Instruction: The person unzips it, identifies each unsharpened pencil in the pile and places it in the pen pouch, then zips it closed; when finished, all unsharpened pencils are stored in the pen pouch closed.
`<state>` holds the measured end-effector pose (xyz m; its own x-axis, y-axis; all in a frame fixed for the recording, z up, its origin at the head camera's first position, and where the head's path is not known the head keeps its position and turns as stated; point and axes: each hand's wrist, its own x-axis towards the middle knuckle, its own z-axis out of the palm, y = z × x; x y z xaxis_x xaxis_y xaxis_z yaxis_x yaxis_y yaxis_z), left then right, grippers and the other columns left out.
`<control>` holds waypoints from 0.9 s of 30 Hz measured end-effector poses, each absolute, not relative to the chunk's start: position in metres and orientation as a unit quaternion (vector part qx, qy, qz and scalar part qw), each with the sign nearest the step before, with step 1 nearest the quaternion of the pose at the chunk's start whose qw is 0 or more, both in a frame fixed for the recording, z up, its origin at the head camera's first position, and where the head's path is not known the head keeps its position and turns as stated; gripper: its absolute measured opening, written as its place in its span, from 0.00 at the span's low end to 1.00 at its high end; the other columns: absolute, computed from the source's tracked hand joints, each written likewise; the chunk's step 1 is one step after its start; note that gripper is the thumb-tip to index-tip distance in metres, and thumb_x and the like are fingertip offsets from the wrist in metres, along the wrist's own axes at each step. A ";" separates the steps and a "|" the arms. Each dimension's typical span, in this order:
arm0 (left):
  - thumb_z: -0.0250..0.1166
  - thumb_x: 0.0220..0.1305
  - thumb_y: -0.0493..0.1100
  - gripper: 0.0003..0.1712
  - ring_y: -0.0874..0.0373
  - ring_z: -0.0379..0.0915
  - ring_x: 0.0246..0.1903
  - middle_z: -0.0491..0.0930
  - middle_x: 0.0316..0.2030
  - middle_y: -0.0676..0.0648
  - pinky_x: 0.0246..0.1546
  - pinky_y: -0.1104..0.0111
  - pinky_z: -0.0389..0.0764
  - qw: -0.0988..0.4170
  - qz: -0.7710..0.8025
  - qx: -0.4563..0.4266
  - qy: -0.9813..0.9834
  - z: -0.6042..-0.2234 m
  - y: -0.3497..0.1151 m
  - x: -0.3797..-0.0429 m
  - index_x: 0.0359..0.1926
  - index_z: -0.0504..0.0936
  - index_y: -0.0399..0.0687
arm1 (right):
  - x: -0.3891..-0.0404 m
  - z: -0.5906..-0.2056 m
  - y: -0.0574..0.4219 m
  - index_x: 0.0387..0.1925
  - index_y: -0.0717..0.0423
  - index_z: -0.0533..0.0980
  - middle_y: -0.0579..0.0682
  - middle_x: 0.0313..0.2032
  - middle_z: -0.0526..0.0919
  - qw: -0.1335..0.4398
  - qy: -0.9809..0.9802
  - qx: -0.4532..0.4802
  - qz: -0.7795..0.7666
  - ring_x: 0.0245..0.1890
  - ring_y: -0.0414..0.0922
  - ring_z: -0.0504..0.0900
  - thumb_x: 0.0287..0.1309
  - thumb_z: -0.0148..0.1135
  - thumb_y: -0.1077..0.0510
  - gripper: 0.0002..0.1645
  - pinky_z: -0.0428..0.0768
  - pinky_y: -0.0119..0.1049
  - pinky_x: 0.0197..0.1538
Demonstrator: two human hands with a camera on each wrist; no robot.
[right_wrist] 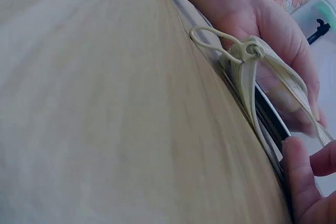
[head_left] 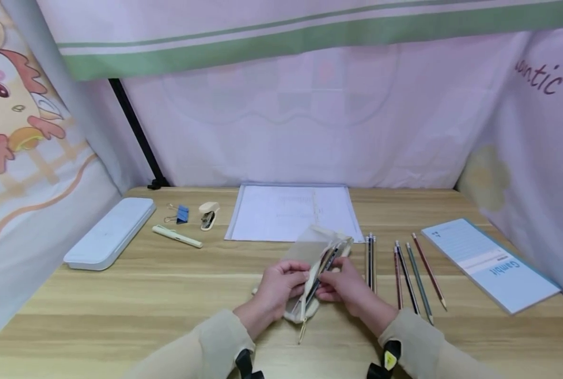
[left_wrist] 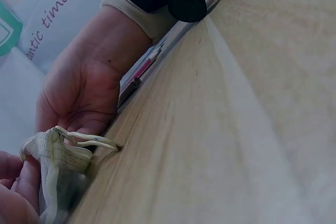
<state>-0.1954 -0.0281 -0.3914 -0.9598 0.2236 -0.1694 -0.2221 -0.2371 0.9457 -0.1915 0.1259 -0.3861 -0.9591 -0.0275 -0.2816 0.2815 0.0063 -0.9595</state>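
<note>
A cream pencil pouch (head_left: 305,246) with see-through sides lies tilted between both hands, its zip undone. Dark, slim items (head_left: 328,263) show in the opening; their exact kind is unclear. My left hand (head_left: 278,288) pinches the pouch's left edge. On the other side, my right hand (head_left: 350,289) grips the right edge, with its fingertips against the dark items. A cord zip pull (right_wrist: 212,39) dangles from the near end of the pouch. In the left wrist view the pouch (left_wrist: 55,166) hides part of the fingers.
Several pencils (head_left: 419,281) lie to the right, beside a Gambit notepad (head_left: 492,266). Behind the pouch is a white sheet in a clear folder (head_left: 272,213). On the left are a white case (head_left: 111,234), a pale pen (head_left: 177,236), a blue binder clip (head_left: 182,214) and a stapler (head_left: 209,216).
</note>
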 end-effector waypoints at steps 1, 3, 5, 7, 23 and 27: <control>0.61 0.55 0.29 0.11 0.61 0.80 0.31 0.81 0.29 0.49 0.34 0.72 0.81 0.141 0.788 0.001 0.599 -0.392 -0.028 -0.195 0.41 0.79 0.30 | -0.191 -0.386 0.126 0.54 0.67 0.53 0.54 0.20 0.77 0.115 0.702 0.088 -0.697 0.17 0.40 0.78 0.56 0.53 0.70 0.27 0.80 0.30 0.23; 0.61 0.55 0.29 0.11 0.60 0.80 0.31 0.81 0.29 0.49 0.34 0.71 0.81 0.141 0.789 0.000 0.598 -0.392 -0.027 -0.196 0.41 0.79 0.30 | -0.191 -0.385 0.127 0.57 0.68 0.51 0.54 0.20 0.78 0.121 0.703 0.086 -0.696 0.18 0.40 0.79 0.56 0.54 0.68 0.31 0.81 0.30 0.24; 0.61 0.55 0.29 0.11 0.60 0.80 0.31 0.81 0.29 0.49 0.34 0.71 0.81 0.140 0.789 -0.001 0.598 -0.393 -0.027 -0.196 0.41 0.79 0.30 | -0.191 -0.381 0.131 0.62 0.69 0.49 0.55 0.23 0.79 0.127 0.702 0.082 -0.696 0.19 0.41 0.79 0.57 0.54 0.66 0.35 0.81 0.31 0.27; 0.61 0.55 0.29 0.11 0.61 0.79 0.30 0.81 0.29 0.49 0.34 0.71 0.81 0.141 0.788 -0.005 0.599 -0.393 -0.027 -0.196 0.41 0.79 0.30 | -0.191 -0.378 0.138 0.65 0.70 0.47 0.56 0.25 0.79 0.123 0.707 0.079 -0.692 0.21 0.42 0.80 0.57 0.55 0.66 0.39 0.82 0.32 0.29; 0.62 0.55 0.30 0.12 0.64 0.78 0.27 0.80 0.28 0.51 0.30 0.73 0.80 0.136 0.783 -0.006 0.607 -0.394 -0.029 -0.194 0.42 0.79 0.31 | -0.198 -0.370 0.234 0.55 0.73 0.59 0.54 0.29 0.80 0.079 0.835 0.058 -0.542 0.23 0.39 0.80 0.61 0.57 0.58 0.29 0.81 0.31 0.29; 0.63 0.55 0.30 0.12 0.63 0.78 0.27 0.80 0.28 0.52 0.30 0.73 0.80 0.135 0.782 -0.005 0.609 -0.395 -0.028 -0.194 0.43 0.79 0.31 | -0.200 -0.375 0.241 0.54 0.72 0.60 0.54 0.26 0.78 0.095 0.852 0.056 -0.511 0.20 0.39 0.78 0.56 0.60 0.62 0.29 0.80 0.31 0.24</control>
<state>-0.1942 -0.0282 -0.3947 -0.9637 0.2043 -0.1716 -0.2165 -0.2227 0.9506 -0.2004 0.2414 -0.3751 -0.9756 -0.0024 -0.2193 0.1924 0.4710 -0.8609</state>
